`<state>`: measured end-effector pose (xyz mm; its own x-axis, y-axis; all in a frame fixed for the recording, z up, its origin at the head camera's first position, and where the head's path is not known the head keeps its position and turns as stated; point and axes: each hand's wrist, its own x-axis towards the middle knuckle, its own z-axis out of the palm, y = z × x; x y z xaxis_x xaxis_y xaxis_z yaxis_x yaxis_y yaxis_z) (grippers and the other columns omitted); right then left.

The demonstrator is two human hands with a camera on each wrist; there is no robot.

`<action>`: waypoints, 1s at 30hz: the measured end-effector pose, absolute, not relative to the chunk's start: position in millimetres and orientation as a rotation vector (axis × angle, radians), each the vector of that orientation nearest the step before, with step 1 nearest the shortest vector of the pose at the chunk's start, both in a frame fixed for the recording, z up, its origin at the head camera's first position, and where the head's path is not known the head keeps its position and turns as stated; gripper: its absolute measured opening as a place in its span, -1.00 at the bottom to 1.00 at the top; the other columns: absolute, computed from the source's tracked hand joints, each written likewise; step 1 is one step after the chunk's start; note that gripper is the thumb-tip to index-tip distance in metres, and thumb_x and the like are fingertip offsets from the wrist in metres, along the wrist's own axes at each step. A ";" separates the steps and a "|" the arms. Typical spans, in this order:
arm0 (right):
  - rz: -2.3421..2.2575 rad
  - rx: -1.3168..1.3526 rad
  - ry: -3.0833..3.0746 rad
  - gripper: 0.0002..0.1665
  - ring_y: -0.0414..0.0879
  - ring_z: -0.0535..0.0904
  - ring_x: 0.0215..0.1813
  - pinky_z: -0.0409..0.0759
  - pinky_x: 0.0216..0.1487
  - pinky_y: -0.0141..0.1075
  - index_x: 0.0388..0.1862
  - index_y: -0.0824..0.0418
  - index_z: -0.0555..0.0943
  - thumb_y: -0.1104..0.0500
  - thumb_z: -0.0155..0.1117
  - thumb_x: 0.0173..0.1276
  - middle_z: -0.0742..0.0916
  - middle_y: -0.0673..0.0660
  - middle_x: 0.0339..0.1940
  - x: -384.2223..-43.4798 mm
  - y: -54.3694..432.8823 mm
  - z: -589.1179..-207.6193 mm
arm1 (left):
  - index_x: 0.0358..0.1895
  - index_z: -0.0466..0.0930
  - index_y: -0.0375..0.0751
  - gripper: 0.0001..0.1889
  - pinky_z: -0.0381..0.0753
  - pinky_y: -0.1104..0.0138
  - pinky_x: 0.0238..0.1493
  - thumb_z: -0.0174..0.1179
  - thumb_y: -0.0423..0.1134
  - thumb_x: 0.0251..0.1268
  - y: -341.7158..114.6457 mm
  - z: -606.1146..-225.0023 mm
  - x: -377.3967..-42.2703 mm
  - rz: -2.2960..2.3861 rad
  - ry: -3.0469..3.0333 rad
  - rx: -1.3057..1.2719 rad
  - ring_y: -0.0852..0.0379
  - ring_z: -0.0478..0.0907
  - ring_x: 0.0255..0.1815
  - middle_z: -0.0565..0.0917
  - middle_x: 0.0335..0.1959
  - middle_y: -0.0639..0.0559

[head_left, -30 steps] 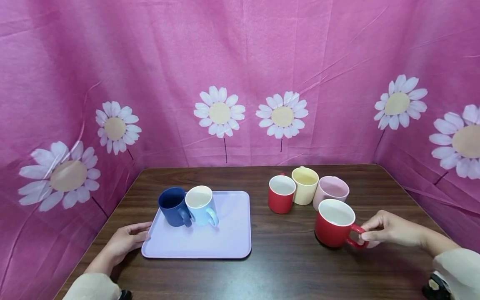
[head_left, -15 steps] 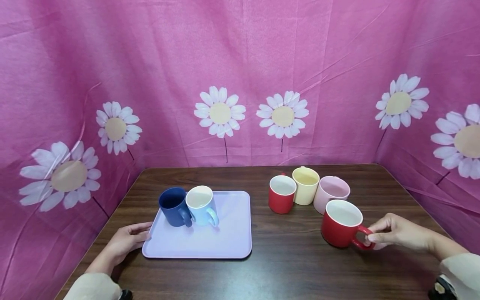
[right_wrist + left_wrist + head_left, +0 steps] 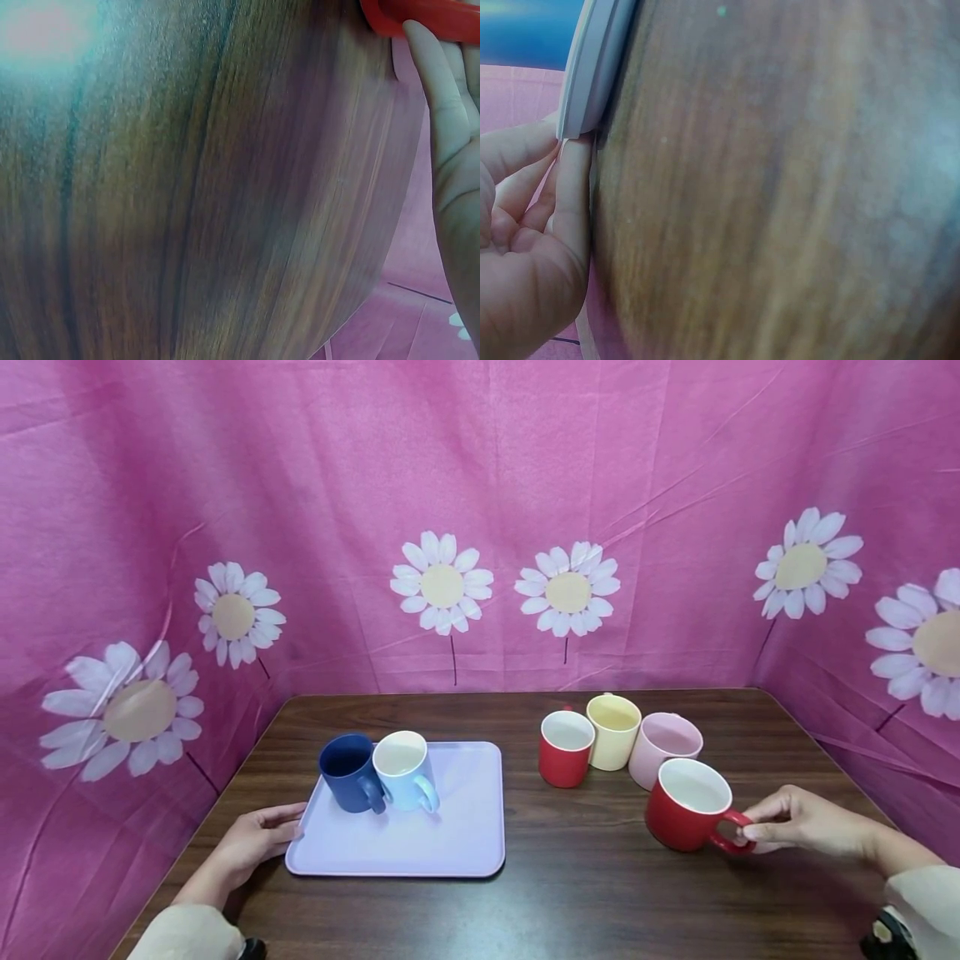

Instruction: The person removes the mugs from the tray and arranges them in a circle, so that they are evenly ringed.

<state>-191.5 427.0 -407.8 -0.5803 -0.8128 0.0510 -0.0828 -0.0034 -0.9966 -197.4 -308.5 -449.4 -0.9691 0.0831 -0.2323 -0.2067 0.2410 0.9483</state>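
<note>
Over on the right, I see the right hand (image 3: pixel 806 825) pinching the nearer red mug (image 3: pixel 678 817) by its handle (image 3: pixel 726 843); the left hand (image 3: pixel 249 845), fingers fairly straight, touches the lilac tray (image 3: pixel 427 850); beneath, glossy wood-grain tabletop (image 3: pixel 577 868); around, pink daisy-printed cloth (image 3: pixel 487 468)

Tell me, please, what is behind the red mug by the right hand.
The pink mug stands behind the red mug, its lower right front covered. Whether the two mugs touch there cannot be seen.

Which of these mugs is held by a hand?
The front red mug: the right hand pinches its handle. The other red mug, farther back beside the yellow mug, is untouched, like the rest.
</note>
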 end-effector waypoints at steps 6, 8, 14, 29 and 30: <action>-1.642 -0.919 1.725 -0.58 -0.09 0.61 0.01 0.57 0.00 -0.15 0.09 0.49 0.56 0.61 -0.13 0.37 0.69 0.31 -0.06 -191.8 429.7 -407.9 | 0.28 0.21 -0.66 -0.42 0.61 0.34 -0.10 0.18 -0.43 0.27 -309.3 -449.3 -198.1 1.810 2.270 -0.114 0.25 0.58 -0.16 0.58 0.04 -0.30; -1.638 -0.919 1.739 -0.59 -0.10 0.61 0.01 0.57 -0.01 -0.17 0.08 0.49 0.56 0.60 -0.13 0.37 0.69 0.30 -0.06 -191.8 430.1 -408.0 | 0.27 0.20 -0.67 -0.43 0.61 0.34 -0.11 0.17 -0.44 0.27 -309.6 -449.2 -197.6 1.806 2.269 -0.099 0.25 0.58 -0.16 0.58 0.03 -0.29; -1.650 -0.852 1.763 -0.60 -0.08 0.62 0.00 0.58 -0.01 -0.20 0.08 0.47 0.57 0.58 -0.11 0.37 0.70 0.28 -0.05 -192.5 432.4 -406.0 | 0.28 0.15 -0.70 -0.42 0.61 0.35 -0.11 0.15 -0.45 0.29 -310.2 -449.0 -196.9 1.821 2.257 -0.037 0.27 0.57 -0.16 0.57 0.04 -0.30; -1.487 -0.764 2.037 -0.44 -0.12 0.59 0.06 0.64 -0.16 -0.03 0.23 0.12 0.52 0.53 -0.12 0.40 0.67 0.04 0.09 -198.7 445.8 -373.2 | 0.28 0.17 -0.69 -0.42 0.61 0.34 -0.10 0.16 -0.46 0.28 -311.4 -452.1 -197.9 1.827 2.248 -0.043 0.27 0.57 -0.15 0.58 0.04 -0.28; -1.488 -0.757 2.054 -0.45 -0.13 0.59 0.07 0.64 -0.16 -0.02 0.24 0.13 0.52 0.52 -0.12 0.40 0.66 0.01 0.10 -198.9 445.4 -369.7 | 0.28 0.16 -0.69 -0.42 0.61 0.34 -0.10 0.16 -0.46 0.28 -311.6 -452.5 -198.1 1.826 2.245 -0.040 0.27 0.57 -0.15 0.58 0.04 -0.29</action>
